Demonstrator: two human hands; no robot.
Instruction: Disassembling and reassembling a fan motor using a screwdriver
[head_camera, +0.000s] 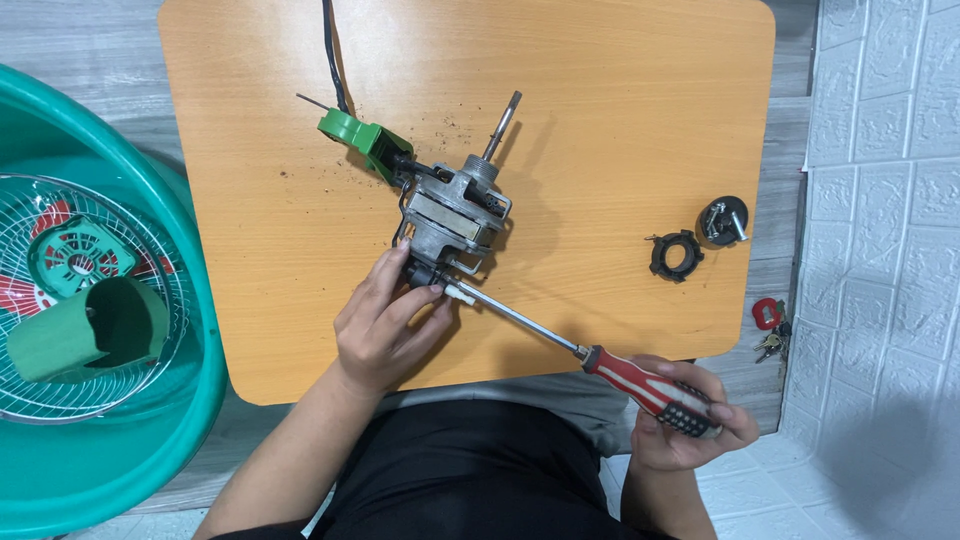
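While a small wooden worktop (620, 120) fills the head view, a person's left hand (385, 325) presses fingers and thumb together around the near end of a bare fan motor (455, 215) at the centre of the frame, steadying it. The right hand (685, 410), at the lower right, is curled shut on the red and black handle of a screwdriver (590, 355), whose long shaft runs up and left to a white fitting (462, 293) just beside the left fingertips. A green plastic bracket (362, 138) with a black cable (335, 55) sits at the motor's far side. To the right lie two black rings (676, 255) on the worktop; keys (770, 325) rest on the floor. At the left edge, a green basin (195, 330) holds a wire fan guard (175, 290). Good work here likely means keeping the shaft in line with the screw and the motor pinned flat.
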